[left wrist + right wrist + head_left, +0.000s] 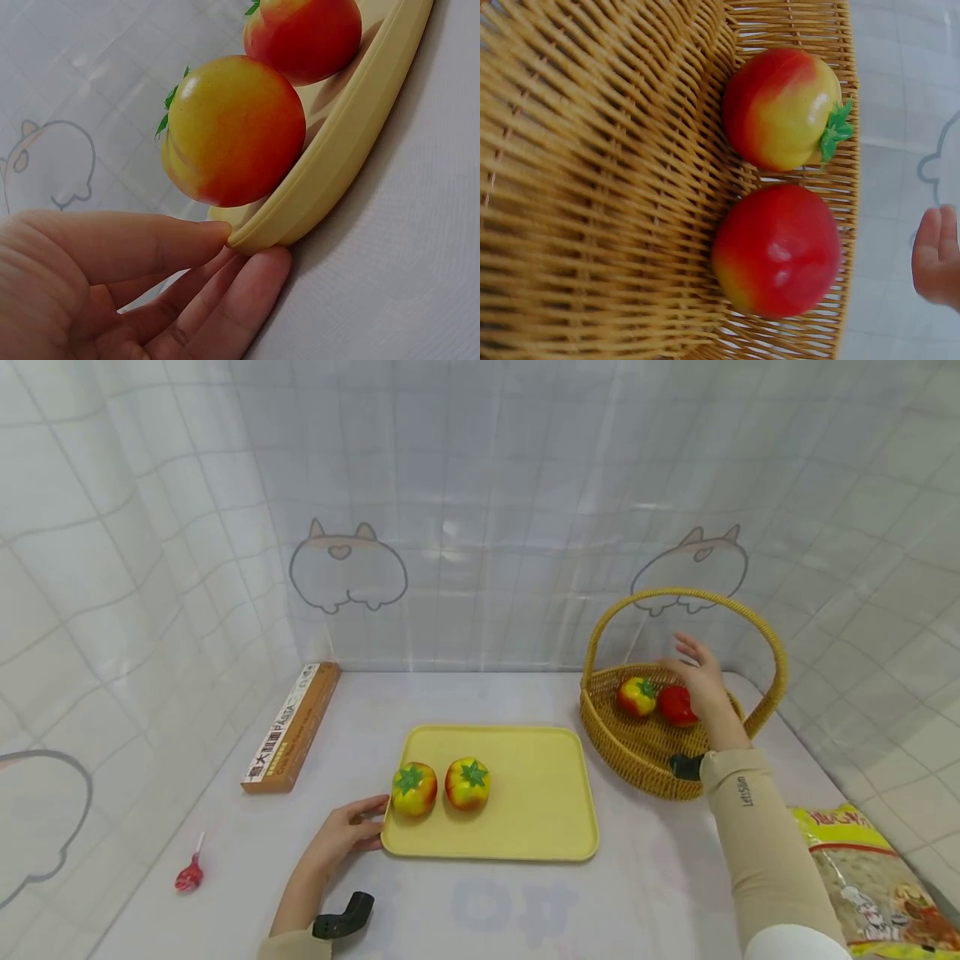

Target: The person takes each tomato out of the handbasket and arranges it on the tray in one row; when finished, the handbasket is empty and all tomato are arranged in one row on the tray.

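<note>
Head view takes in the whole white counter (637, 893), with the wicker basket (626, 763) standing at its far right under a tall arched handle (780, 670). Nearer, in the middle, lies the yellow tray (540, 793). A patterned food bag (862, 868) sits at the near right, partly behind the right sleeve, and a pasta box (294, 727) lies at the far left.

The left hand (348, 828) pinches the tray's left edge, thumb on the rim and fingertips beneath it. The right hand (697, 672) hovers over the basket's far side, its fingers apart and nothing visible in its hold.

Of the round fruits, the left tray fruit (414, 790) rests close to the left rim, the right tray fruit (467, 784) just beside it. Toward the basket's far side lie a yellow-and-red fruit (637, 697) and, right of it, a redder fruit (677, 705). Smallest is a red lollipop (188, 875) at the near left.

The likeliest trouble is rolling: if the pinching fingers raise that edge, the tray fruits could run rightward across the smooth base. At the basket, a low forearm could catch the near rim and tip it, and a careless fingertip could knock one fruit into its neighbour.
</note>
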Available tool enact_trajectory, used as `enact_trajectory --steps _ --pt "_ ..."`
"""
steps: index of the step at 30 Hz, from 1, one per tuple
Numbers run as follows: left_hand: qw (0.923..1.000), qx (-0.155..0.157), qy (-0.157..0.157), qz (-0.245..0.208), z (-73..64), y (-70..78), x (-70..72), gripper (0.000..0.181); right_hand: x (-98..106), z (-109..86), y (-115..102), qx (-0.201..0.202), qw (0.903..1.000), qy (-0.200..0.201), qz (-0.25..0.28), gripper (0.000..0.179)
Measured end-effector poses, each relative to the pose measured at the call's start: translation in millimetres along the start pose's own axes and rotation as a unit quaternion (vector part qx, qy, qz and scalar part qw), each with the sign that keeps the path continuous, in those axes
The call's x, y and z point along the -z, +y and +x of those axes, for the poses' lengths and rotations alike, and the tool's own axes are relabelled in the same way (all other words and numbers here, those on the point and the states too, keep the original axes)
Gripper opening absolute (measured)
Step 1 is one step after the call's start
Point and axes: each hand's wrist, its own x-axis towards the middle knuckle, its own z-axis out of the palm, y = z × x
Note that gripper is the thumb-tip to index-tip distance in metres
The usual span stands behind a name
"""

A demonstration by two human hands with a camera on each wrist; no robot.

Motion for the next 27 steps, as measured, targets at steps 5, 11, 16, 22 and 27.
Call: enact_trajectory --steps 5,11,16,22,27 --pt "1.0000 0.006 0.005 -0.006 0.2 -0.1 -1.0 0.051 5 4.1 9 -0.023 0.9986 0.037 0.031 0.068" --pt "1.0000 0.004 0.003 -0.007 0.6 -1.4 -0.9 0.051 9 11.6 18 -0.042 0.9970 0.056 0.032 0.067" --pt "0.9999 0.004 0.005 -0.008 1.7 -3.3 -0.2 0.051 10 15.8 29 -0.062 0.9959 0.064 0.016 0.067" --pt "0.9999 0.006 0.001 -0.011 2.4 -4.6 0.3 0.053 11 18.7 44 -0.094 0.9932 0.068 0.011 0.070" --pt "0.9999 0.001 -0.003 -0.014 0.7 -2.4 1.2 0.053 11 20.0 50 -0.093 0.9942 0.054 -0.006 0.070"
